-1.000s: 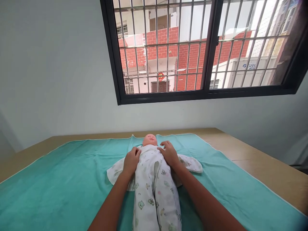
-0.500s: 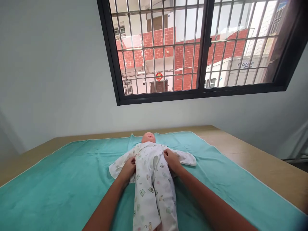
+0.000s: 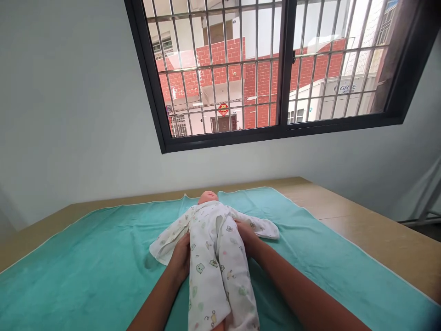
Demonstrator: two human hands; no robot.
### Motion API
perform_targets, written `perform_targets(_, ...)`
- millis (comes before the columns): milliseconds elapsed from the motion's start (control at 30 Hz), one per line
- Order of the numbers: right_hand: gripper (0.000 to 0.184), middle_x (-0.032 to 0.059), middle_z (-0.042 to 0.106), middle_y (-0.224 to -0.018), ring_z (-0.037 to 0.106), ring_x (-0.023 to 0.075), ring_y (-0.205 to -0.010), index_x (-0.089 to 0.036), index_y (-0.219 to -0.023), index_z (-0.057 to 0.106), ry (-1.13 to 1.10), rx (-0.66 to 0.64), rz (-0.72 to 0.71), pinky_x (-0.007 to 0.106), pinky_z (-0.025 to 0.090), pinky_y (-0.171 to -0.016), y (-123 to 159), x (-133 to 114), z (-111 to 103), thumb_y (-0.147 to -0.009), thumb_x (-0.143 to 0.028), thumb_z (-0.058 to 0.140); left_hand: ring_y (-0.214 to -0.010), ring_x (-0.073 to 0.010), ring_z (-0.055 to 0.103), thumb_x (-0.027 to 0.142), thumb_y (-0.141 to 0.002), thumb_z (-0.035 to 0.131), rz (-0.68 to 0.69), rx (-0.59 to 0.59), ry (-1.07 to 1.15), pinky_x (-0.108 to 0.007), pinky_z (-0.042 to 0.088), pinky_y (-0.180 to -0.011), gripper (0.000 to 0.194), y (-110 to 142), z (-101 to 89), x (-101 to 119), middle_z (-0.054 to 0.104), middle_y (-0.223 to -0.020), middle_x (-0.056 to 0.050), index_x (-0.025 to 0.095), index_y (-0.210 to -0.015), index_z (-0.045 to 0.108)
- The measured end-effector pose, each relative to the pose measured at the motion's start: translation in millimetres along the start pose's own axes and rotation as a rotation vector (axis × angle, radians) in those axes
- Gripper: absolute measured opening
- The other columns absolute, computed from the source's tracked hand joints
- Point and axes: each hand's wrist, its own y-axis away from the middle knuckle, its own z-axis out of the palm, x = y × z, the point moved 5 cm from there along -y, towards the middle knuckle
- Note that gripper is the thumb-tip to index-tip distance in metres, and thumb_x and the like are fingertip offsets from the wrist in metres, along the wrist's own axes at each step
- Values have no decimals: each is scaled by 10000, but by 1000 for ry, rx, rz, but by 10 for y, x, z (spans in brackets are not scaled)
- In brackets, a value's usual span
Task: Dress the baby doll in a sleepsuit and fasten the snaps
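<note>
A baby doll (image 3: 208, 196) lies on its back with its head towards the wall. It wears a white long-sleeved top (image 3: 172, 236) and white trousers (image 3: 205, 266), both printed with small animals. My left hand (image 3: 182, 253) is closed at the left side of the trousers near the waist, its fingertips hidden behind the cloth. On the opposite side my right hand (image 3: 246, 236) grips the trousers at hip height, fingers tucked under and partly out of sight. Both sleeves spread outwards. A bit of bare leg shows below the left trouser hem.
A turquoise blanket (image 3: 96, 266) lies under the doll, slightly wrinkled, over a wooden table (image 3: 365, 230). Behind stands a pale wall (image 3: 79, 115) with a dark-framed barred window (image 3: 223, 143). A metal frame (image 3: 425, 197) is at the far right.
My hands have shifted from pinching the waist edges to lying lower along the sides, fingers further under the cloth. The camera view has turned slightly.
</note>
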Motion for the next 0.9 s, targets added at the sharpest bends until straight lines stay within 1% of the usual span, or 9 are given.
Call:
perform_targets(100,234,66,687,-728,648,211,-721,-147,-838,652,-72,-149,57,309,508,-658,59,-9,65,-658,-295,675,-1011,-292,643,259,-710,687,-20,-13,-28,-401,480,-952,331,32,-30,44,733,-970,-88,156,-1024,709)
perform_targets(233,312,53,707,-832,662,217,-758,-187,-906,667,-151,-347,106,338,527,-721,167,-84,85,-600,-209,722,-1091,-280,618,189,-682,709,-45,-218,56,-394,459,-989,508,-7,-7,21,694,-1125,-96,183,-1185,645)
perform_targets(300,326,51,713,-864,667,226,-801,-210,-927,677,-184,-409,113,351,531,-752,215,-136,80,-603,-209,721,-1107,-280,613,184,-695,708,-52,-290,78,-393,450,-999,529,-14,4,0,678,-1161,-109,182,-1218,627)
perform_targets(367,314,60,716,-897,663,242,-868,-218,-931,689,-170,-371,106,368,527,-796,224,-176,31,-620,-250,713,-1111,-289,611,186,-707,706,-47,-340,86,-403,443,-1004,529,-6,20,-13,670,-1176,-123,174,-1229,621)
perform_targets(533,275,87,700,-1032,578,292,-1094,-229,-829,712,-50,-100,92,378,444,-963,139,-208,-198,-577,-338,738,-1127,-303,602,242,-714,731,-44,-406,81,-418,449,-990,507,9,60,-55,676,-1162,-141,168,-1206,635)
perform_targets(633,269,99,705,-1009,579,309,-1079,-229,-798,717,-18,-95,101,373,455,-937,142,-212,-204,-551,-330,753,-1117,-301,608,227,-704,729,-33,-389,79,-416,457,-980,479,-7,50,-75,685,-1143,-140,161,-1173,654)
perform_targets(733,350,111,713,-930,636,294,-950,-193,-912,715,-85,-226,115,379,505,-828,222,-221,-78,-604,-360,721,-1090,-303,623,201,-678,719,-13,-330,55,-420,468,-966,476,-9,38,-70,695,-1121,-132,157,-1149,665)
perform_targets(833,396,104,711,-854,662,263,-875,-175,-996,694,-149,-335,116,364,518,-770,304,-225,47,-644,-354,711,-1087,-315,620,217,-635,727,48,-177,-14,-424,470,-969,454,17,27,-10,715,-1069,-123,151,-1083,696)
perform_targets(900,384,92,707,-811,668,251,-852,-179,-998,690,-156,-322,110,360,522,-761,311,-205,83,-662,-366,706,-1118,-331,597,221,-596,746,96,-45,-75,-426,453,-995,445,54,23,55,726,-1032,-121,151,-1034,715)
